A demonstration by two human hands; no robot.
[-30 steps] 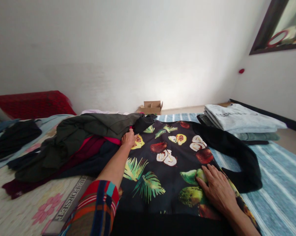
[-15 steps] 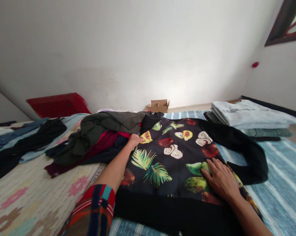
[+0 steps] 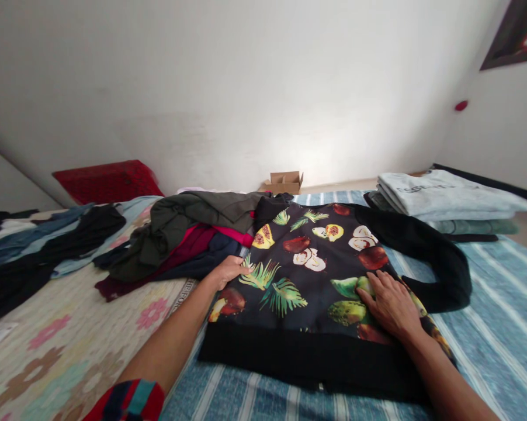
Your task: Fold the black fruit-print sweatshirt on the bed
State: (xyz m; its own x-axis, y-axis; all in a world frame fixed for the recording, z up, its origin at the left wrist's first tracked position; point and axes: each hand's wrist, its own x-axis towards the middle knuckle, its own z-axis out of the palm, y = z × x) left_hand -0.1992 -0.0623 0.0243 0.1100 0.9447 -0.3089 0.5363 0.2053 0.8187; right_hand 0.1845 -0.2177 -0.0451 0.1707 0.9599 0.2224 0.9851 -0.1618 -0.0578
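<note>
A black sweatshirt (image 3: 285, 280) printed with fruit and palm leaves lies spread out, its wide black hem toward me. One black sleeve (image 3: 439, 251) bends out to the right; the left sleeve does not show clearly. At the left side edge, my left hand (image 3: 231, 271) is closed in a pinch on the fabric. My right hand (image 3: 390, 301) rests flat on the lower right of the body, fingers stretched out and holding nothing. A small shiny piece (image 3: 320, 386) sits at the middle of the hem.
Left of the sweatshirt is a heap of dark green and maroon clothes (image 3: 193, 228), with jeans and black garments (image 3: 70, 240) farther left. Folded clothes (image 3: 456, 202) are stacked at the back right. A cardboard box (image 3: 285, 182) and a red object (image 3: 108, 182) stand by the wall.
My left hand has slid down the sweatshirt's left edge toward the hem. That lower left edge now lies more in view. My right hand stays on about the same spot of the print.
</note>
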